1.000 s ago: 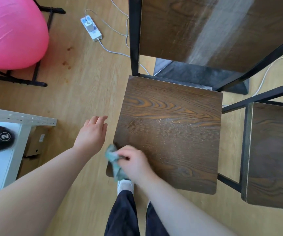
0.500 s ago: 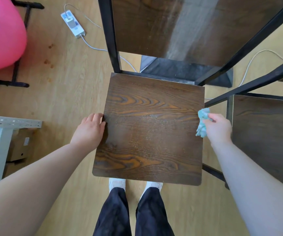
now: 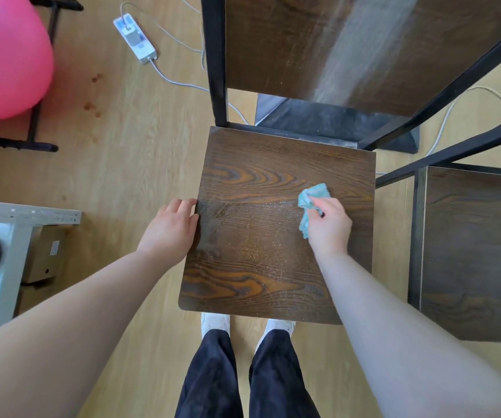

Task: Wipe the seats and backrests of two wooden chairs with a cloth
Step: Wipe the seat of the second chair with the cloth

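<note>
Left hand (image 3: 170, 229) at seat (image 3: 261, 267) edge; right hand (image 3: 329, 226) grips cloth (image 3: 314, 196).

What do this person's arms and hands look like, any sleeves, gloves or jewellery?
The left hand and right hand are bare: no gloves, rings or watch show. The left arm and right arm are bare too, with no sleeve in view. Below are dark trousers and white shoes.
</note>
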Tool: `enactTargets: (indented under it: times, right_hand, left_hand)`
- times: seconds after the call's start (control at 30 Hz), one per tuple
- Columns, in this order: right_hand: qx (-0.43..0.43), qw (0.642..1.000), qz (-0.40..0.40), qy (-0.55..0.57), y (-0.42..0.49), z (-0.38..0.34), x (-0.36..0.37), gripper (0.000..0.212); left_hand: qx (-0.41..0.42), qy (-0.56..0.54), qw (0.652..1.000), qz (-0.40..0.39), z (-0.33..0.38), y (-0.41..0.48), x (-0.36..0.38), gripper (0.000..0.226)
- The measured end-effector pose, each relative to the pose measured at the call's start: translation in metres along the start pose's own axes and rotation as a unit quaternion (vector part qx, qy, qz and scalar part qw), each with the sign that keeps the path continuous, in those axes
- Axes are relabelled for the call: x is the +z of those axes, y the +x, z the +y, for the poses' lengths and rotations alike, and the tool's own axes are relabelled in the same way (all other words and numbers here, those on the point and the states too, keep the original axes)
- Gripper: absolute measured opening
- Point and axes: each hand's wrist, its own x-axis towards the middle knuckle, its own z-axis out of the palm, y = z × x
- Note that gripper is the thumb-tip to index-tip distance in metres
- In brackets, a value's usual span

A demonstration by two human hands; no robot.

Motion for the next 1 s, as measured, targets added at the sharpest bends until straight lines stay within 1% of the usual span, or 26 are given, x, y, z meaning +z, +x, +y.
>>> enactTargets:
  times: [0.23,0.37,0.5,0.6,0.7,0.77,0.8,0.93,1.0]
  right_hand:
    - [-0.116,0.989,-0.092,-0.019,-0.026,-0.036,0.050,0.027]
    - [-0.199,0.965,-0.170,-0.016,-0.055,-0.044,0.076,0.028]
    - [-0.245,0.944,-0.219,-0.028,-0.095,-0.043,0.093,0.031]
    - [-0.269,0.924,-0.272,-0.021,-0.140,-0.041,0.107,0.029]
    - [-0.252,0.909,-0.333,0.006,-0.182,-0.032,0.119,0.030]
    - [-0.210,0.900,-0.381,0.030,-0.197,-0.028,0.116,0.031]
    - [-0.186,0.900,-0.391,0.048,-0.200,-0.027,0.111,0.030]
    - [-0.078,0.924,-0.359,0.108,-0.182,-0.020,0.055,0.029]
    - [-0.057,0.941,-0.310,0.121,-0.154,-0.011,0.014,0.029]
  left_hand:
    - [0.034,0.027,0.999,-0.033,-0.010,0.001,-0.006,0.053]
    - [0.045,0.041,0.997,-0.039,-0.016,0.002,-0.007,0.049]
    - [0.054,0.056,0.996,-0.032,-0.021,-0.001,-0.010,0.047]
    - [0.061,0.063,0.996,-0.024,-0.023,-0.005,-0.010,0.047]
    - [0.055,0.065,0.996,-0.013,-0.023,-0.010,-0.005,0.048]
    - [0.047,0.059,0.997,-0.007,-0.022,-0.017,0.000,0.048]
    - [0.043,0.055,0.998,-0.005,-0.021,-0.020,0.003,0.048]
    - [0.013,0.031,0.999,0.006,-0.016,-0.039,0.012,0.047]
    - [-0.005,0.020,1.000,0.007,-0.013,-0.049,0.016,0.047]
